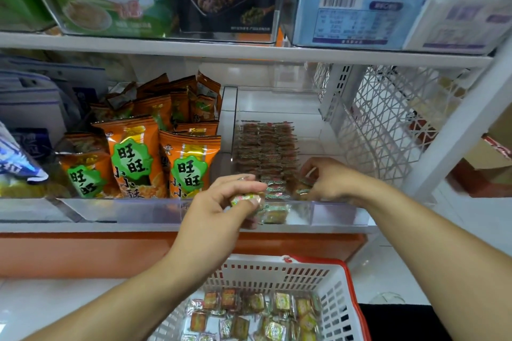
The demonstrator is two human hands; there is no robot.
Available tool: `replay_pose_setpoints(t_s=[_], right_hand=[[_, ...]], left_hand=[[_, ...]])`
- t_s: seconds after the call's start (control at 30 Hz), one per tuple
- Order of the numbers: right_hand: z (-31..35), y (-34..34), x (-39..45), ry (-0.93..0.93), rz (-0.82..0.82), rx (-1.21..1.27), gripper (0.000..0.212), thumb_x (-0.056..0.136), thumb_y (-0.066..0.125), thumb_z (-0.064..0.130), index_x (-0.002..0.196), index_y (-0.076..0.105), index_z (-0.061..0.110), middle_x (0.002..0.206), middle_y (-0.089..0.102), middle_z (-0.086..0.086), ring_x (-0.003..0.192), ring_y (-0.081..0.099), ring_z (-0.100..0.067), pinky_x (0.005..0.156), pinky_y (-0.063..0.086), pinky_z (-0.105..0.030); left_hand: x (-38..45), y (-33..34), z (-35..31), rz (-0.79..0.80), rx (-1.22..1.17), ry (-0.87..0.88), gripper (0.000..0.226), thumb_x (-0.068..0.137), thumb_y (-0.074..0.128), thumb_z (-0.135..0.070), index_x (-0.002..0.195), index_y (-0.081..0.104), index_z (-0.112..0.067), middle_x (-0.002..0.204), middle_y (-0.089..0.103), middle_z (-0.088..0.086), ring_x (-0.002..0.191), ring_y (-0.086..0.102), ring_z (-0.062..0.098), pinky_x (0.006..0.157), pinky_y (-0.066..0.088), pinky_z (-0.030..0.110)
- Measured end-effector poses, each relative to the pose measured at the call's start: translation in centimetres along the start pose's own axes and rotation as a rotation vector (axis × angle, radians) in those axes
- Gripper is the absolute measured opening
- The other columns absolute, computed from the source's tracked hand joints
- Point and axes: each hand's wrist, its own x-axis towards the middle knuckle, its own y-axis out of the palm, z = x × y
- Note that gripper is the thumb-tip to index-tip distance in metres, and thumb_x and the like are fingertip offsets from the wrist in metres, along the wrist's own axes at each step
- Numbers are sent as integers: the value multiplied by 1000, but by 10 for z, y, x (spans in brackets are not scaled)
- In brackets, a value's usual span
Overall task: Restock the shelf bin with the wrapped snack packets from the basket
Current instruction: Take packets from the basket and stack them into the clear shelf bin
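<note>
Head view: both hands at the clear shelf bin (pixel 327 213), basket (pixel 336 302) below.
Left hand (pixel 221 210) pinches one crinkly wrapped packet (pixel 245 199) at the bin's front edge; right hand (pixel 329 178) fingers grasp packets (pixel 302 188) beside the neat rows (pixel 267 147). Loose snack packets (pixel 249 313) lie in the slotted white basket.

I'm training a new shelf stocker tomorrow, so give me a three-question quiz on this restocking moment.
1. True or false: the left hand holds a wrapped packet.
2. Where is the right hand? A) in the basket B) at the packet rows inside the clear bin C) on the orange snack bags
3. Fill in: loose packets wait below in a white ___ with a red rim.

Key: 1 true; 2 B; 3 basket.
</note>
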Motion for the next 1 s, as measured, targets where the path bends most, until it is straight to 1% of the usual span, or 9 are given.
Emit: replay_pose_setpoints(t_s=[0.13,0.27,0.53,0.63,0.7,0.77,0.83,0.9,1.0], right_hand=[[0,11,14,80,-22,4,43,76,70,8,112,52,24,98,62,2,78,57,-14,51,40,-21],[3,10,15,131,-13,-49,61,73,78,16,123,44,21,96,60,-1,80,60,-18,50,39,-26],[6,10,15,111,33,9,80,78,74,10,147,34,15,89,53,10,75,56,-8,47,41,-17],[13,0,4,83,92,-97,96,84,73,16,159,12,16,113,61,-5,94,63,-22,73,53,-28],[23,-14,-11,2,-22,-196,100,89,72,20,160,2,21,134,57,-12,95,63,-25,76,52,-32],[35,-26,-30,-152,-203,115,80,91,72,23,156,25,28,130,61,-8,86,69,-24,68,57,-30],[47,-25,-58,-294,-108,624,60,84,77,33,138,52,26,109,70,-9,81,74,-21,67,63,-32],[54,-11,-78,-356,73,724,62,69,84,40,126,63,29,100,72,-4,78,71,-17,69,63,-33],[59,9,-87,-377,69,703,58,62,89,34,116,69,30,100,73,1,77,70,-16,74,62,-37]], left_hand=[[4,2,-1,21,-101,-84,46,101,51,4,102,81,-30,125,68,-12,81,71,7,75,62,31],[5,-1,-4,51,-109,-105,48,103,49,1,109,78,-37,124,68,2,88,73,14,76,60,27],[3,-5,-2,56,-76,-58,45,103,55,-3,114,74,-42,122,69,-3,100,72,16,81,62,29],[2,-6,-4,58,-81,-22,48,101,57,-2,122,69,-43,129,66,-9,104,71,16,81,61,25],[2,-9,-5,67,-78,15,52,101,59,-2,129,62,-46,134,61,-18,107,69,7,80,58,17],[1,-12,-6,80,-98,42,57,99,62,-2,133,57,-48,135,60,-24,112,65,-2,82,56,13],[1,-14,-4,70,-133,43,60,93,71,-5,132,58,-49,133,63,-24,116,65,0,88,56,19],[2,-13,-3,44,-166,21,62,82,83,-14,130,60,-47,127,67,-21,114,69,8,86,59,26],[2,-12,-2,1,-236,-37,70,67,95,-17,126,64,-39,121,72,-11,106,74,18,82,61,31]])
